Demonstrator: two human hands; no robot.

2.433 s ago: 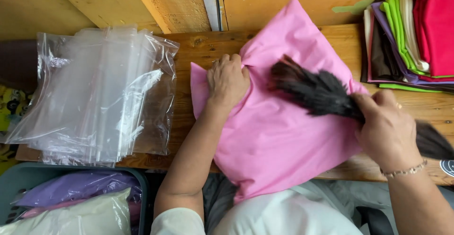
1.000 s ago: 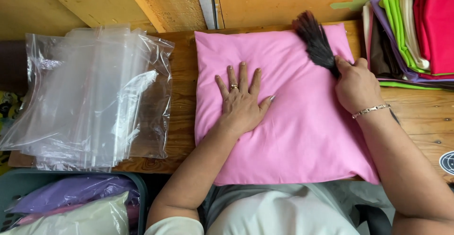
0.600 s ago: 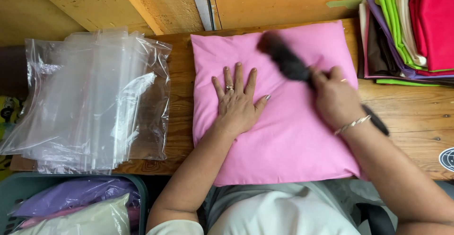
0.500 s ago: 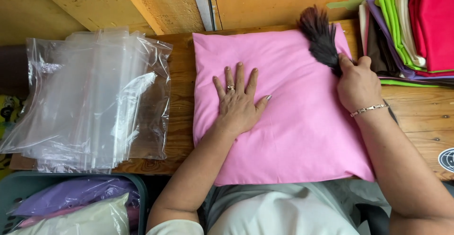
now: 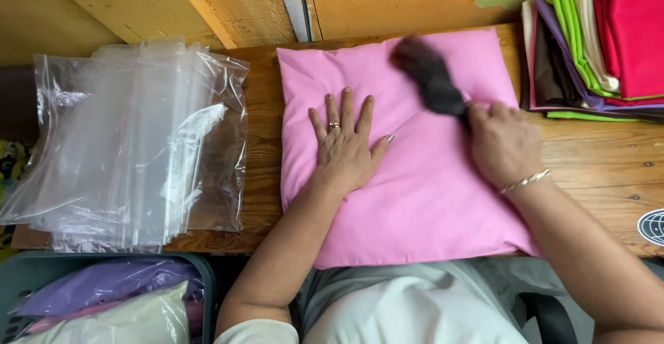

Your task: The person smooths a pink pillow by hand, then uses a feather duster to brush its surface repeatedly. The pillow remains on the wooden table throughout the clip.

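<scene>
The left hand [image 5: 346,151] is pressing flat, fingers spread, on the pink cushion [image 5: 408,198] lying on the bench [image 5: 609,171], while the right hand [image 5: 503,143] is gripping a dark brush [image 5: 430,84], its blurred bristles over the cushion.

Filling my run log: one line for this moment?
left hand: flat on pink cushion | right hand: gripping dark brush, on cushion | plastic bags: left

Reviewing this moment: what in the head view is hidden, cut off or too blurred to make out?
- Dark brush: motion-blurred, so the bristles are unreadable; its handle is hidden inside the right hand.
- Pink cushion: part lies under the left hand, pressed flat on it.
- Stack of folded fabrics: cut off by the right and top edges.
- Green bin with bagged items: cut off at the bottom edge.
</scene>
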